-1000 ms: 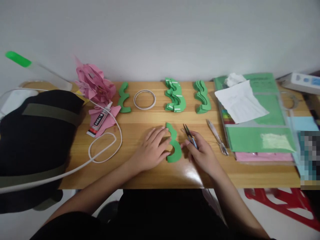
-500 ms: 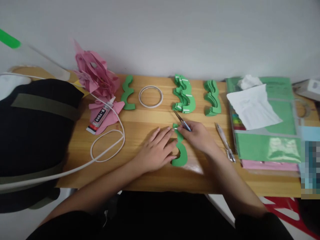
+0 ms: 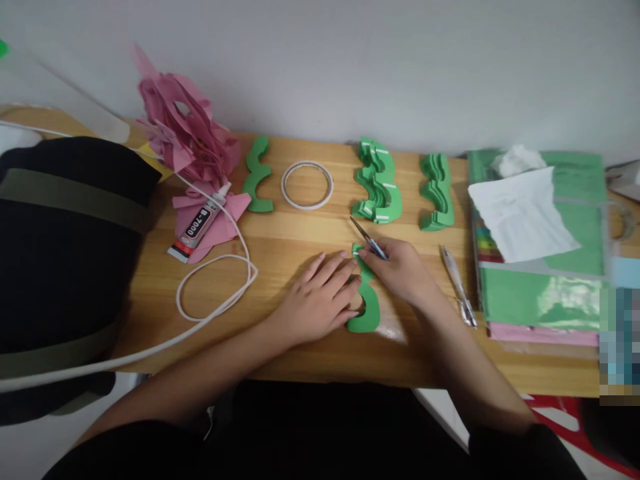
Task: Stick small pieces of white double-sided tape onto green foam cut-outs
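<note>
My left hand [image 3: 315, 300] lies flat with fingers spread, pressing down the left edge of a wavy green paper cutout [image 3: 367, 313] on the wooden table [image 3: 280, 247]. My right hand [image 3: 403, 270] is closed round small scissors [image 3: 367, 238] whose tips point up and left, and its fingertips rest on the cutout's top end. Just beyond lie two stacks of the same green cutouts, one with white strips [image 3: 379, 181] and one plain [image 3: 437, 192].
A single green cutout [image 3: 257, 176] and a tape ring [image 3: 307, 185] lie at the back. Pink paper shapes [image 3: 187, 143], a glue tube [image 3: 195, 230] and a white cable [image 3: 215, 283] sit left, beside a black bag [image 3: 60, 253]. Tweezers [image 3: 457, 287] and coloured paper sheets [image 3: 540, 267] lie right.
My right hand moved from the right of the cutout up to its top end with the scissors. The left hand stayed on the cutout. The view tilted slightly.
</note>
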Available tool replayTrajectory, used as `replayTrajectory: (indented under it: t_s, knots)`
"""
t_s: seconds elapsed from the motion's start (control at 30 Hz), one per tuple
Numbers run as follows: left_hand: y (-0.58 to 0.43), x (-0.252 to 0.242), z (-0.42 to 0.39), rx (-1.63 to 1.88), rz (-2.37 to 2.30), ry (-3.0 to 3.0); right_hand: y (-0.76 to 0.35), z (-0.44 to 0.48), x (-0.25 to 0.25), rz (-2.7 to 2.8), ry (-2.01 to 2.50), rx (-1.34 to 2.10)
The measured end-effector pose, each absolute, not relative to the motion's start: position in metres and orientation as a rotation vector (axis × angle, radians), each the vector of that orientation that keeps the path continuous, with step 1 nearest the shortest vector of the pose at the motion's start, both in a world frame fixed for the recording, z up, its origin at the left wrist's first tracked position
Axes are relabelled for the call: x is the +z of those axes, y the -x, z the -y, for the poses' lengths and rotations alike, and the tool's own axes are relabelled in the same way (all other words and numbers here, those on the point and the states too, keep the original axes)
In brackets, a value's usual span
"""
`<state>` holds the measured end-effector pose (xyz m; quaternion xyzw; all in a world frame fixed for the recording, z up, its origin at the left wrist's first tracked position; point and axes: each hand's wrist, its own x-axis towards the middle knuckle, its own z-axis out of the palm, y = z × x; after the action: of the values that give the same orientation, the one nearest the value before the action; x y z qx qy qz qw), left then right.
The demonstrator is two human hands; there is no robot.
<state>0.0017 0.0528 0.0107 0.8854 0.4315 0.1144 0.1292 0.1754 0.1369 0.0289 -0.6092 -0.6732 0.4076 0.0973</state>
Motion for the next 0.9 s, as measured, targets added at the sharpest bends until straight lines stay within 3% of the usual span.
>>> replayTrajectory:
  t_s: [0.9]
  knots:
    - [-0.015, 0.014, -0.053, 0.275, -1.384, -2.639, -0.161, -0.134, 0.029, 2.248, 2.020, 0.866]
